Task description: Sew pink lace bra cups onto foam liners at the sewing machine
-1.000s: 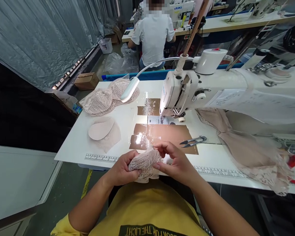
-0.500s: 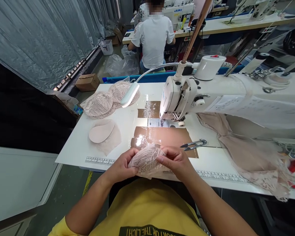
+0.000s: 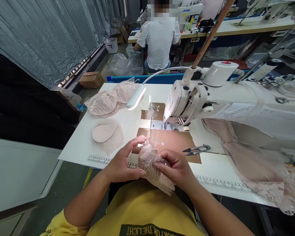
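A beige lace bra cup [image 3: 151, 164] hangs over the front edge of the sewing table, tilted, its lower end close to the yellow shirt. My right hand [image 3: 175, 167] pinches its right side between thumb and fingers. My left hand [image 3: 125, 160] is open at the left of the cup, fingers and thumb spread apart, the thumb tip at the cup's lower left edge. Just beyond lies a brown taped patch [image 3: 172, 139] before the sewing machine's needle area [image 3: 165, 124]. Thread snips [image 3: 196, 149] rest at its right end.
The white sewing machine [image 3: 186, 98] stands beyond my right hand, with a lamp [image 3: 136, 96] on a bent neck. Lace cups [image 3: 105, 103] and a smooth pad on lace [image 3: 105, 131] lie left. Beige fabric [image 3: 245, 154] drapes at right. A person [image 3: 160, 42] sits ahead.
My left hand has let go of the cup's left side and spread its fingers. The cup has turned more upright in my right hand. The view has shifted slightly left.
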A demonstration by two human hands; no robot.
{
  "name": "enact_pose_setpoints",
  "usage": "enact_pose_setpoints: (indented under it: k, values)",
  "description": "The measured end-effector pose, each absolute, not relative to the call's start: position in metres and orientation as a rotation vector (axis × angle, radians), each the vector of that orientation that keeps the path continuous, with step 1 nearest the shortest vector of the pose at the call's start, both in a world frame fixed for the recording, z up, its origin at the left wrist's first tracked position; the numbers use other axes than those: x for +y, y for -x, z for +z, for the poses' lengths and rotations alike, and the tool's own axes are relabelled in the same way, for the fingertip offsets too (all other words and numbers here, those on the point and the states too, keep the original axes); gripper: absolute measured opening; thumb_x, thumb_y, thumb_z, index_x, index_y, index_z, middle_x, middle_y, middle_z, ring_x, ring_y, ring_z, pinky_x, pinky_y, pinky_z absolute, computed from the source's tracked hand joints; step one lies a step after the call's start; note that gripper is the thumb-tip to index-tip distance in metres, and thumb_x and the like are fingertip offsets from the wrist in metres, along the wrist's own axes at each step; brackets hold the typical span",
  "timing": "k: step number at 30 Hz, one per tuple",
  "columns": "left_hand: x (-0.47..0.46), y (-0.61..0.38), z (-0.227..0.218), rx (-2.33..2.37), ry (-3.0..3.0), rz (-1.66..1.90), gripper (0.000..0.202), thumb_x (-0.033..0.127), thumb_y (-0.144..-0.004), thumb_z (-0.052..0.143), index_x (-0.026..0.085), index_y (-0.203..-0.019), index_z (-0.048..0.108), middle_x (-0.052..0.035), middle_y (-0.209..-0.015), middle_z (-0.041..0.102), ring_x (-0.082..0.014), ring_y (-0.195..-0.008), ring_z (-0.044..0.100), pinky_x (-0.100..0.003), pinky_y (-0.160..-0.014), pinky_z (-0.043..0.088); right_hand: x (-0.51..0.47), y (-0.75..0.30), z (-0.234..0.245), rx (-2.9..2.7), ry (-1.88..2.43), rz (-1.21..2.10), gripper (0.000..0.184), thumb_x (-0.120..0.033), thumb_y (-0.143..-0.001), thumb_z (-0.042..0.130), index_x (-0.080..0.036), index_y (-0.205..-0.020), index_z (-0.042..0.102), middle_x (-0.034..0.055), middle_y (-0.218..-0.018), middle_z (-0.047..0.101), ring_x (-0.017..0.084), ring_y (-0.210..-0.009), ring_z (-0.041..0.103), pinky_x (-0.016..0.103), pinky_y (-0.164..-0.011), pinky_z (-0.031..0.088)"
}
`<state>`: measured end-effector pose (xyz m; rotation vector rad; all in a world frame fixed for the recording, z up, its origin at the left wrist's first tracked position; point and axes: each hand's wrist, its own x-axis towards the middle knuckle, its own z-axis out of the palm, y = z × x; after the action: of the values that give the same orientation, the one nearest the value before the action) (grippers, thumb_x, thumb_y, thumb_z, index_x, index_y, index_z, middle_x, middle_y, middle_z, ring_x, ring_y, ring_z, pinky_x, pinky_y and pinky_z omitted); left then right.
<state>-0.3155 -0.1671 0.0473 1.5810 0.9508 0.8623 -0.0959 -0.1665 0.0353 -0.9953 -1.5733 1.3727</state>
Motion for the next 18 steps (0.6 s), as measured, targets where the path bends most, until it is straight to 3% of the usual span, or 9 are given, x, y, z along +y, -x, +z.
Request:
enact_pose_setpoints:
  k: [2, 5, 7, 11, 18]
  values:
    - [-0.162, 0.309, 0.055, 0.949, -1.594, 0.699, 0.055, 0.032, -0.07, 0.075, 0.02, -0.119, 0.053, -0.0084, -0.113, 0.058, -0.0231, -0.103, 0.055, -0.032, -0.087, 0.045, -0.166, 0.1, 0.035, -1.638, 1.006, 1.356, 0.011, -0.03, -0.08, 0.067, -0.019, -0.08, 0.065, 0.0004, -0.073, 0.067, 0.013, -0.065, 0.058, 0.025, -0.06, 0.045]
    - [-0.158, 0.301, 0.057, 0.93, -1.502, 0.602, 0.026, 0.033, -0.078, 0.068, 0.016, -0.093, 0.057, 0.0014, -0.077, 0.052, -0.0104, -0.066, 0.047, -0.021, -0.06, 0.039, -0.164, 0.103, 0.038, -1.68, 1.037, 1.246, 0.009, -0.028, -0.081, 0.065, -0.019, -0.077, 0.065, -0.0001, -0.071, 0.067, 0.013, -0.063, 0.058, 0.024, -0.059, 0.044]
    - [-0.158, 0.298, 0.054, 0.917, -1.487, 0.613, 0.023, 0.032, -0.078, 0.068, 0.015, -0.087, 0.055, 0.0033, -0.073, 0.046, -0.0088, -0.064, 0.041, -0.02, -0.057, 0.035, -0.162, 0.104, 0.04, -1.683, 1.036, 1.141, 0.013, -0.025, -0.081, 0.064, -0.018, -0.07, 0.063, 0.0, -0.07, 0.065, 0.012, -0.063, 0.058, 0.023, -0.059, 0.044]
    - [-0.156, 0.298, 0.052, 0.898, -1.479, 0.619, 0.024, 0.033, -0.079, 0.068, 0.014, -0.092, 0.059, 0.0014, -0.078, 0.05, -0.0105, -0.07, 0.045, -0.021, -0.063, 0.037, -0.159, 0.104, 0.04, -1.654, 1.055, 0.988, 0.015, -0.019, -0.078, 0.063, -0.018, -0.064, 0.06, 0.0009, -0.07, 0.064, 0.013, -0.065, 0.06, 0.024, -0.06, 0.045]
    - [-0.146, 0.298, 0.058, 0.905, -1.441, 0.594, 0.027, 0.035, -0.079, 0.068, 0.012, -0.093, 0.063, -0.001, -0.079, 0.054, -0.012, -0.072, 0.048, -0.023, -0.065, 0.038, -0.154, 0.102, 0.037, -1.61, 1.118, 1.045, 0.017, -0.021, -0.079, 0.062, -0.019, -0.063, 0.056, 0.0006, -0.067, 0.064, 0.013, -0.06, 0.059, 0.024, -0.056, 0.044]
